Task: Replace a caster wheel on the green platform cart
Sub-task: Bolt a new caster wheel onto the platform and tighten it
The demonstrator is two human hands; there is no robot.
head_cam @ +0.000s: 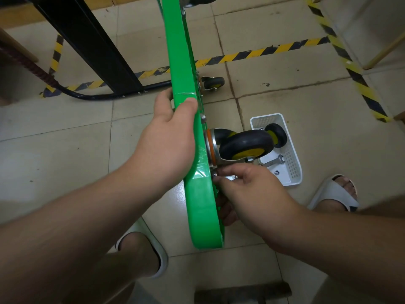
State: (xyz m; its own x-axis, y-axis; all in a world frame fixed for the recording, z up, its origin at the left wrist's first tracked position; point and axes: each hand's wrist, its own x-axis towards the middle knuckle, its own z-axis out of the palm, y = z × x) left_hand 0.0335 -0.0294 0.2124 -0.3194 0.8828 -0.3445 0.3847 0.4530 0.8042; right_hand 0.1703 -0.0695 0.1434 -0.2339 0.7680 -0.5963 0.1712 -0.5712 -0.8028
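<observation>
The green platform cart (198, 200) stands on its edge, running from the top of the view down to my feet. My left hand (169, 137) grips its upper rim, thumb over the green edge. A black and yellow caster wheel (245, 144) with a silver bracket sticks out from the cart's underside on the right. Just below that bracket, my right hand (247, 189) pinches a small metal fastener at the caster's mounting plate; what exactly the fingertips hold is partly hidden. A second caster (213, 83) sits farther up the cart.
A white plastic basket (292, 170) lies on the tiled floor to the right, holding a spare caster wheel (277, 134), a wrench (275, 161) and a nut. A black frame (87, 40) and hose lie at upper left. My sandalled feet flank the cart. Yellow-black tape marks the floor.
</observation>
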